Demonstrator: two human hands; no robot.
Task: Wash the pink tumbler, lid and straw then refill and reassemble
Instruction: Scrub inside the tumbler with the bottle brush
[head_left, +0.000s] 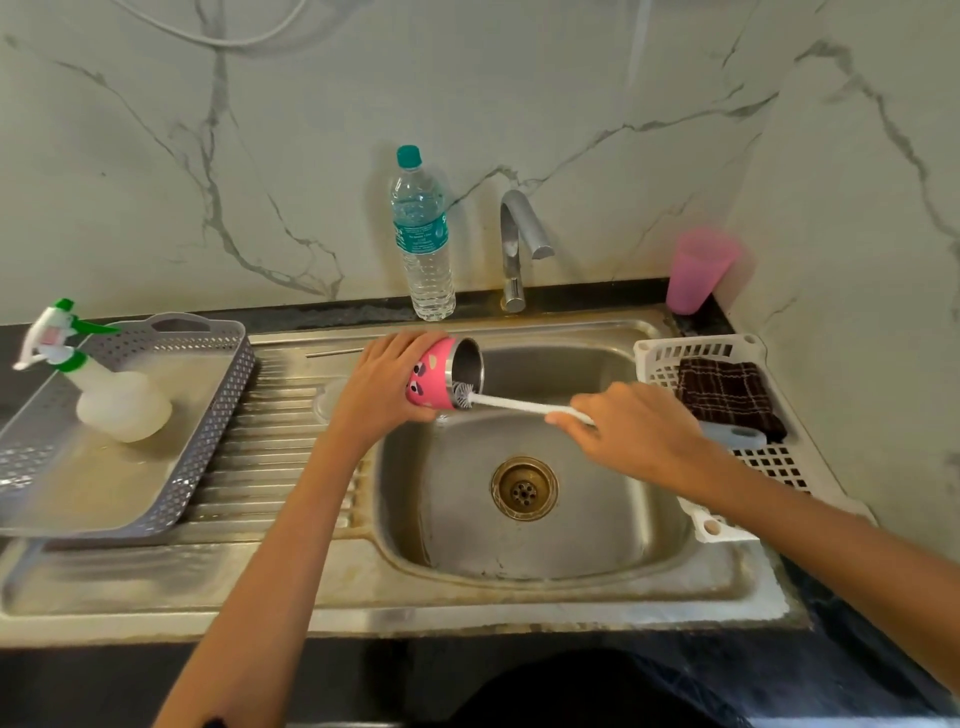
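My left hand (384, 384) grips the pink tumbler (431, 376) and holds it on its side over the sink's left rim, its steel mouth facing right. My right hand (628, 426) pinches the white handle of a bottle brush (519, 404). The brush's bristle head sits inside the tumbler's mouth at its lower edge. A thin metal straw (335, 353) lies on the drainboard behind my left hand. A clear lid (327, 400) lies on the drainboard, partly hidden by my left wrist.
The steel sink (597, 519) has a brass drain. Behind it stand a tap (519, 244), a water bottle (423, 239) and a pink plastic cup (698, 270). A grey tray (208, 415) with a spray bottle (98, 384) sits left; a white basket (660, 364) with a dark cloth right.
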